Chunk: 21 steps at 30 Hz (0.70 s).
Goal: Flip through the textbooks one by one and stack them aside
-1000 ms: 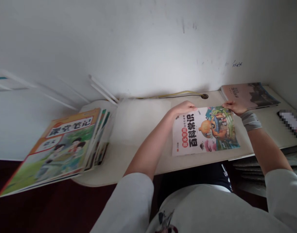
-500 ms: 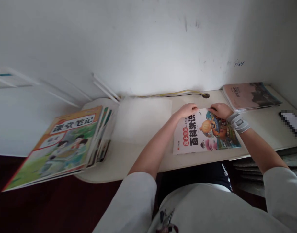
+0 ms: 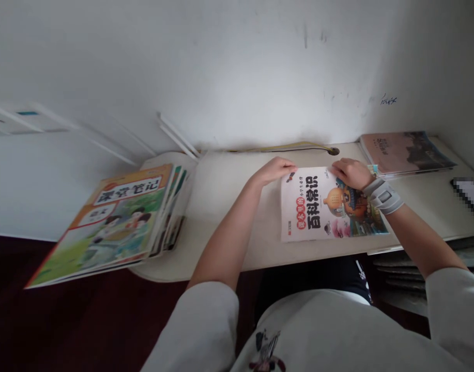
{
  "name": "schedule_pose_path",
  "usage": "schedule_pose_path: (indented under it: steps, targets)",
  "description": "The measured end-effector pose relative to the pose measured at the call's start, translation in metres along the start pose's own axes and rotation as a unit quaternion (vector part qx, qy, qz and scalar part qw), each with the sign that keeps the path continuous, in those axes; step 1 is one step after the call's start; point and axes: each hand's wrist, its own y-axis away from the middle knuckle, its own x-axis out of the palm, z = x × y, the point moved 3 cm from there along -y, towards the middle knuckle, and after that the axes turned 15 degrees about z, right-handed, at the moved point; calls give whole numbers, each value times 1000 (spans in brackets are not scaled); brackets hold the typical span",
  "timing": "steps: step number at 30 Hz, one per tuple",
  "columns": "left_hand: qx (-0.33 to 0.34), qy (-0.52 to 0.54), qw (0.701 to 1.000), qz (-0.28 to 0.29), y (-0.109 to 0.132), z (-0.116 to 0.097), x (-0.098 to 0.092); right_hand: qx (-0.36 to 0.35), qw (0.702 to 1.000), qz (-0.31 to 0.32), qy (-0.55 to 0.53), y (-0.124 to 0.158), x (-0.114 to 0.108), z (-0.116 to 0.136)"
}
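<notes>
A white book [image 3: 294,227] with large Chinese characters and a colourful orange gourd-shaped house on its cover lies in front of me on the pale desk [image 3: 225,206]. Its cover faces up. My left hand [image 3: 276,169] pinches the book's upper left corner, fingers closed together. Along the top edge, my right hand [image 3: 351,173] grips the book with curled fingers and covers part of the upper right side. A grey watch-like band [image 3: 384,196] is around my right wrist.
A stack of books [image 3: 116,222], an orange-and-green one on top, overhangs the desk's left end. Pink-covered books [image 3: 403,152] lie at the back right, and a blurred-out phone-like object [image 3: 469,194] at the far right. A yellow cable [image 3: 291,146] runs along the wall into a hole.
My left hand has moved left along the top edge to the book's corner, uncovering more of the cover. A pale sheet-like patch left of the book no longer shows distinctly. The view has shifted slightly.
</notes>
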Motion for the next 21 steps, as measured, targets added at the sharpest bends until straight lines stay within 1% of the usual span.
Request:
schedule_pose_path:
  steps: [3, 7, 10, 12, 14, 16, 19, 21]
  targets:
    - [-19, 132, 991, -8, 0, 7, 6, 7, 1000, 18, -15, -12, -2, 8]
    - [-39, 313, 949, -16, 5, 22, 11, 18, 998, 48, -22, -22, -2, 9]
    - [-26, 385, 923, -7, 8, 30, 17, 18, 998, 46, -27, -22, -1, 8]
    - [-22, 401, 916, -22, 9, 33, 21, 27, 998, 50, -35, -21, 0, 7]
    - [-31, 396, 917, -39, 8, 34, 26, 32, 996, 61, -48, -23, 0, 5]
    - [-48, 382, 922, -42, 7, 34, 31, 28, 995, 72, -65, -26, 1, 3]
    - [-81, 357, 930, -40, 3, 35, 38, -4, 994, 79, -71, -35, 4, 4]
    - [-111, 328, 937, -49, 1, 38, 40, -21, 995, 78, -60, -42, 8, 6]
